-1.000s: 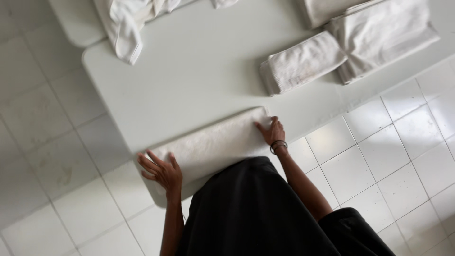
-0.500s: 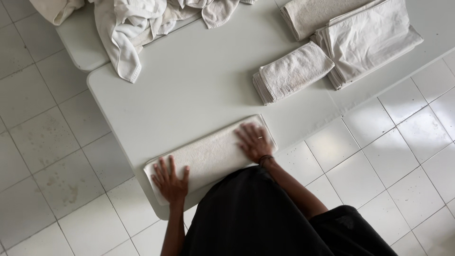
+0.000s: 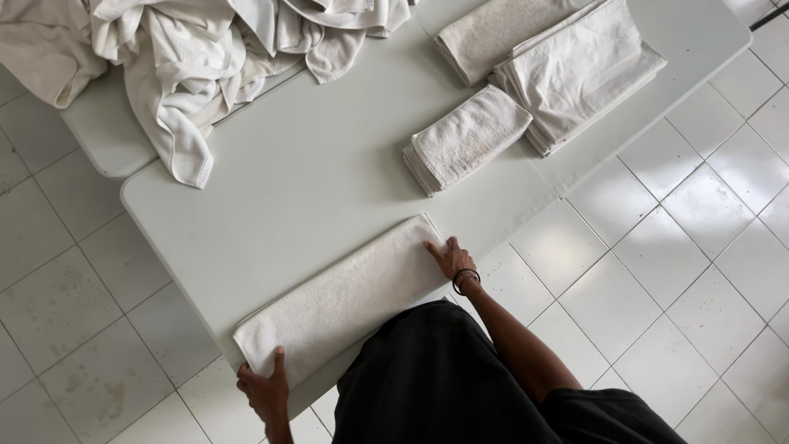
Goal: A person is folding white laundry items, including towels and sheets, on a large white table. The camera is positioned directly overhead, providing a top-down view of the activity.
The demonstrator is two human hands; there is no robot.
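Lying along table (image 3: 329, 173) near edge: towel (image 3: 345, 296), folded long
Left hand (image 3: 265, 391): fingers closed on towel's left end; thumb laid on top
Right hand (image 3: 450, 256): fingers pressed together, gripping towel's right end
Beyond: folded towels (image 3: 526, 90) stacked; crumpled pile (image 3: 189, 57) at far left

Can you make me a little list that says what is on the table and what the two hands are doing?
Place: white table on a white tiled floor
Left hand: grips one end of the long folded towel
Right hand: grips the towel's other end
Folded stacks: small folded towel, bigger folded pile
Unfolded: heap of white laundry at the far edge
On the wrist: dark wristband
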